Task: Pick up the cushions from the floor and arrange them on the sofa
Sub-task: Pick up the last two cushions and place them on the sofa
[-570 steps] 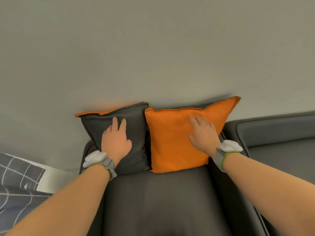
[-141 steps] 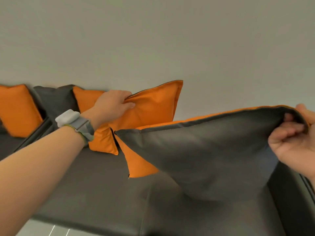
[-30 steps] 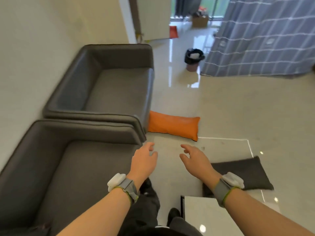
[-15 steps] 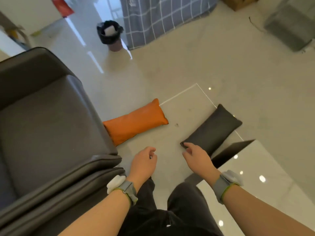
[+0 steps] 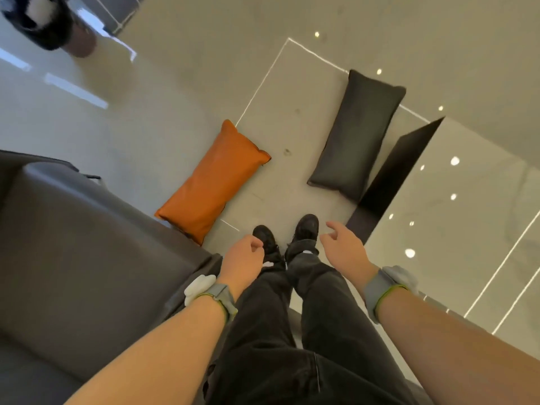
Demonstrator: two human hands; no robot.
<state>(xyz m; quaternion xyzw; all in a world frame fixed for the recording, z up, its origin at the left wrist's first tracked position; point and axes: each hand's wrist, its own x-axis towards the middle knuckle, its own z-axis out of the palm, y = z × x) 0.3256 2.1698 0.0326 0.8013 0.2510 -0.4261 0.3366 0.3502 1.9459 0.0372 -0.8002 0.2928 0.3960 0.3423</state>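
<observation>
- Cushions lie on the floor (image 5: 181,92): orange cushion (image 5: 213,182) at 11 o'clock of the shoes, its near corner against the sofa (image 5: 76,247); grey cushion (image 5: 356,135) at 1 o'clock, well apart.
- Sofa is cut off at the left edge; its seat cannot be judged.
- Tabletop (image 5: 455,217) at 3 o'clock juts beside the grey cushion; bending there risks a knock.
- Glossy floor may let a cushion slide away.
- Left hand (image 5: 242,261) loosely curled, right hand (image 5: 344,247) spread wide, both holding nothing.
</observation>
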